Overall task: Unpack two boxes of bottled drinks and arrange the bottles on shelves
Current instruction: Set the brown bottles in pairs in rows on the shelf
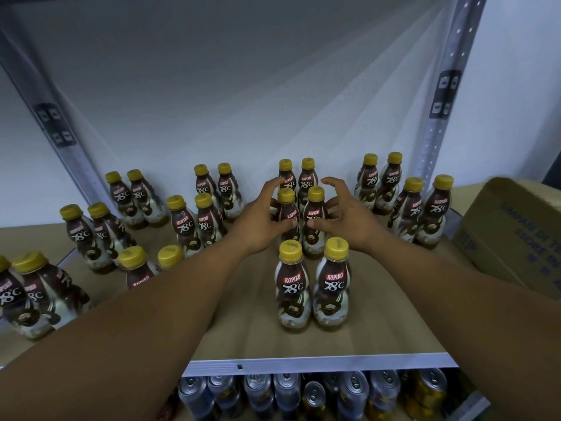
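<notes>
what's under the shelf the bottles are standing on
Drink cans stand upright on the level under the shelf, tops showing. The shelf and the left arm hide anything further back or left.

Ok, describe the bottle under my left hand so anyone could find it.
On the shelf board, three pairs of yellow-capped bottles line up straight ahead. In the middle pair, the right hand holds the right bottle; yours is the left bottle, under the thumb of the left hand.
</notes>
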`<state>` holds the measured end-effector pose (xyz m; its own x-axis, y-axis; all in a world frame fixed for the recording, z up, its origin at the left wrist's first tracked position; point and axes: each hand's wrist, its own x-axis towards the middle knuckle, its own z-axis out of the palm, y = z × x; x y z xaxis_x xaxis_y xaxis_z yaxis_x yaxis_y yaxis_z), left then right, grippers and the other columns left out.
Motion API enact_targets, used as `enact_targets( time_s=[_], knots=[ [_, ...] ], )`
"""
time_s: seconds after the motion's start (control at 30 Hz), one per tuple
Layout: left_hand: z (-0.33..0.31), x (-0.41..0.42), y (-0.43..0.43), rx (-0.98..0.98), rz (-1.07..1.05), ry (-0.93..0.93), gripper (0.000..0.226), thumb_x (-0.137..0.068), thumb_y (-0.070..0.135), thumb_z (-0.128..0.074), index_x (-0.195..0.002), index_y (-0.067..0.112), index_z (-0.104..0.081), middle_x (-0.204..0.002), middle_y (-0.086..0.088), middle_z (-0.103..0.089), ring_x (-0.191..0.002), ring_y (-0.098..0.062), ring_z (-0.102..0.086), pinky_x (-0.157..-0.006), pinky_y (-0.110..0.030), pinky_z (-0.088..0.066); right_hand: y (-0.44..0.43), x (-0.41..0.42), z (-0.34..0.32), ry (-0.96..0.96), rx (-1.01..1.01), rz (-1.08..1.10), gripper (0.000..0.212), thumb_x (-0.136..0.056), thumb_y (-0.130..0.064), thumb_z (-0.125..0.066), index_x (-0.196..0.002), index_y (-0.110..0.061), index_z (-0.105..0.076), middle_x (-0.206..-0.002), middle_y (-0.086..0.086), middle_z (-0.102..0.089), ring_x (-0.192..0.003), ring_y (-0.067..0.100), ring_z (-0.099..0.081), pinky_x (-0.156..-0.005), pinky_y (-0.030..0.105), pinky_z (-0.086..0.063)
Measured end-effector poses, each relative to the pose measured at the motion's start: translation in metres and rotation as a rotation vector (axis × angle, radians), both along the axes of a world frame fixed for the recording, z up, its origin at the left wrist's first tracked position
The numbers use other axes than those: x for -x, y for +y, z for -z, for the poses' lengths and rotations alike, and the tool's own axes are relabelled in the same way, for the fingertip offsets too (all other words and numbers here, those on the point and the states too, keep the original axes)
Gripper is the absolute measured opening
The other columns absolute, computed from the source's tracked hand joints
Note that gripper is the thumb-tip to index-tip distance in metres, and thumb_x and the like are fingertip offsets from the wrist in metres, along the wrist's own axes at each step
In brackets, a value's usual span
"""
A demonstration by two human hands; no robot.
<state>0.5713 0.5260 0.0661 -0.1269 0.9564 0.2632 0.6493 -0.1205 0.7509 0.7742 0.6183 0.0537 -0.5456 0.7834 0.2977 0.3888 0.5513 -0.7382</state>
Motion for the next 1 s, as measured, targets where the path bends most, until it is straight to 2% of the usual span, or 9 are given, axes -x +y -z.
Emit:
enact_targets(
  time_s=[0.07,0.17,0.33,0.4,0.53,0.7,0.77,0.87,1.0],
  knots=[
    [-0.006,-0.001,-0.002,0.003,-0.024,-0.008,0.084,-0.09,0.031,-0.079,-0.152,0.048,-0.024,-0.123,0.005,-0.053,-0.11,-0.022,-0.066,-0.099,-0.047,-0.056,-0.002,-0.007,-0.003,-0.032,-0.009,0.024,0.086,-0.085,-0.044,-0.08,-0.151,-0.041,-0.024,-0.115,0.003,-0.059,-0.103,0.022,-0.065,-0.09,0.04,-0.054],
    [-0.02,-0.005,-0.006,-0.019,-0.069,0.062,0.079,-0.093,0.039,-0.074,-0.155,0.041,-0.025,-0.131,0.001,-0.052,-0.116,-0.019,-0.058,-0.096,-0.036,-0.05,-0.007,-0.022,-0.014,-0.057,-0.021,0.045,0.076,-0.09,-0.046,-0.074,-0.151,-0.038,-0.03,-0.125,0.007,-0.056,-0.106,0.021,-0.063,-0.087,0.037,-0.053],
    [-0.049,-0.017,-0.013,-0.106,-0.128,0.167,0.056,-0.097,0.036,-0.068,-0.147,0.033,-0.043,-0.138,-0.002,-0.056,-0.128,-0.019,-0.05,-0.094,-0.027,-0.038,-0.02,-0.056,-0.037,-0.052,-0.039,0.082,0.05,-0.094,-0.043,-0.07,-0.138,-0.03,-0.05,-0.119,0.001,-0.058,-0.103,0.016,-0.062,-0.087,0.032,-0.05],
    [-0.063,-0.029,-0.013,-0.148,-0.137,0.202,0.042,-0.098,0.032,-0.067,-0.137,0.027,-0.055,-0.134,-0.001,-0.059,-0.127,-0.019,-0.052,-0.093,-0.027,-0.038,-0.021,-0.072,-0.046,-0.049,-0.055,0.119,0.041,-0.093,-0.043,-0.07,-0.13,-0.03,-0.056,-0.116,-0.001,-0.061,-0.104,0.016,-0.062,-0.092,0.033,-0.051],
    [-0.09,-0.061,-0.008,-0.204,-0.115,0.21,0.023,-0.097,0.032,-0.067,-0.118,0.024,-0.066,-0.113,0.002,-0.066,-0.108,-0.017,-0.06,-0.087,-0.026,-0.044,-0.019,-0.106,-0.065,-0.07,-0.079,0.204,0.025,-0.094,-0.041,-0.069,-0.116,-0.033,-0.062,-0.111,-0.004,-0.067,-0.101,0.016,-0.064,-0.09,0.036,-0.053],
    [-0.108,-0.107,0.013,-0.152,-0.003,0.255,0.02,-0.096,0.037,-0.068,-0.112,0.024,-0.068,-0.098,0.007,-0.068,-0.088,-0.016,-0.067,-0.078,-0.032,-0.057,-0.01,-0.151,-0.078,-0.146,-0.122,0.329,0.016,-0.094,-0.046,-0.068,-0.107,-0.039,-0.061,-0.109,-0.006,-0.066,-0.096,0.018,-0.065,-0.08,0.035,-0.055],
    [-0.108,-0.125,0.023,-0.128,0.042,0.276,0.02,-0.096,0.037,-0.068,-0.111,0.024,-0.068,-0.096,0.008,-0.067,-0.087,-0.015,-0.067,-0.076,-0.031,-0.056,-0.004,-0.165,-0.079,-0.158,-0.11,0.362,0.018,-0.094,-0.046,-0.068,-0.107,-0.038,-0.06,-0.109,-0.004,-0.065,-0.093,0.019,-0.065,-0.076,0.032,-0.051],
    [-0.103,-0.147,0.041,-0.09,0.106,0.321,0.019,-0.095,0.038,-0.07,-0.109,0.025,-0.068,-0.096,0.007,-0.067,-0.088,-0.015,-0.064,-0.071,-0.028,-0.05,0.005,-0.179,-0.076,-0.146,-0.111,0.422,0.014,-0.094,-0.042,-0.068,-0.105,-0.036,-0.063,-0.11,-0.003,-0.068,-0.095,0.019,-0.066,-0.083,0.036,-0.055],
    [-0.089,-0.168,0.066,-0.009,0.185,0.403,0.031,-0.093,0.036,-0.072,-0.12,0.024,-0.063,-0.105,-0.002,-0.067,-0.094,-0.021,-0.064,-0.082,-0.035,-0.053,0.014,-0.182,-0.063,-0.08,-0.111,0.489,0.015,-0.098,-0.041,-0.063,-0.111,-0.032,-0.063,-0.111,-0.004,-0.065,-0.098,0.02,-0.064,-0.081,0.033,-0.051]
  ],
)
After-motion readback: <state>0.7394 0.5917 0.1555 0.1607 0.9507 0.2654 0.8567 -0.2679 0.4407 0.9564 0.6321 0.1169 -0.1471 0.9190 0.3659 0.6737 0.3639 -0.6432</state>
